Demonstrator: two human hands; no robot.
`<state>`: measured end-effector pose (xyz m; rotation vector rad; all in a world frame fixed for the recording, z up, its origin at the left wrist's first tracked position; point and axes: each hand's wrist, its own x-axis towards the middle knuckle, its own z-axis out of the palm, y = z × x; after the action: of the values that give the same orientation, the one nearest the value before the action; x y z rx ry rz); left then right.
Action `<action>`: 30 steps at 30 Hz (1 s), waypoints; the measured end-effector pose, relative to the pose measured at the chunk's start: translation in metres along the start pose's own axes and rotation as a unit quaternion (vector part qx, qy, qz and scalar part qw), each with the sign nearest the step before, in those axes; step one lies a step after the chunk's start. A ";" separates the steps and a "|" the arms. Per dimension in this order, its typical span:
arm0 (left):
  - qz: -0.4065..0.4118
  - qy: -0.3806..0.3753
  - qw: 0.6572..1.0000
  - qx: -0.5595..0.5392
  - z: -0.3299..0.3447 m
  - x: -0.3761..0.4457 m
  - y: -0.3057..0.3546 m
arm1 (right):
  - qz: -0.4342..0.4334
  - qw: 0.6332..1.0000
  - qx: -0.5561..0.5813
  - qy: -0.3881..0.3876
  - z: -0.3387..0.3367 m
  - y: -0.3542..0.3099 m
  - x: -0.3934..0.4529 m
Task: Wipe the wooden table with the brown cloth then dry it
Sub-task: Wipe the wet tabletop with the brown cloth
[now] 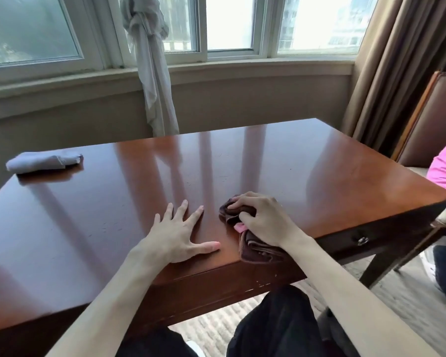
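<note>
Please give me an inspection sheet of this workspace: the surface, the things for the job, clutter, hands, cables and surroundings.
Surface: glossy reddish-brown wooden table, window reflections on it.
Job's things: crumpled dark brown cloth at near edge; folded grey cloth at far left corner.
Clutter: nothing seen.
Hands: left hand flat on table, fingers spread; right hand grips the brown cloth.
Cables: nothing seen.
Surroundings: windows, knotted white curtain, brown upholstered chair.

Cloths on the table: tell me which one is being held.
The brown cloth, at the near edge by the table corner, gripped under the right hand. The folded grey cloth lies untouched at the far left; the left hand rests flat on bare wood.
</note>
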<state>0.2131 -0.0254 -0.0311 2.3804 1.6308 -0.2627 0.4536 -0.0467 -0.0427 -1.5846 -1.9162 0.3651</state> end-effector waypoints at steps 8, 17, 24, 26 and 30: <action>0.026 -0.029 0.998 -0.054 -0.009 0.006 -0.012 | 0.086 0.986 -0.098 0.107 0.028 -0.021 0.014; -0.071 0.134 0.987 -0.050 -0.015 0.040 -0.071 | 0.165 0.972 -0.124 0.113 0.043 -0.027 0.090; -0.115 0.169 0.974 -0.096 -0.022 0.079 -0.121 | 0.037 0.994 0.080 -0.062 0.051 -0.029 0.156; -0.123 0.170 0.973 -0.092 -0.015 0.091 -0.128 | 0.074 0.997 0.031 -0.008 0.057 -0.014 0.195; -0.138 0.196 0.967 -0.085 -0.006 0.103 -0.131 | 0.131 0.989 0.005 0.068 0.068 0.018 0.280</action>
<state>0.1278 0.1133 -0.0674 2.1693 2.0639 0.3125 0.4006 0.2366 -0.0257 -1.8114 -1.6062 0.3632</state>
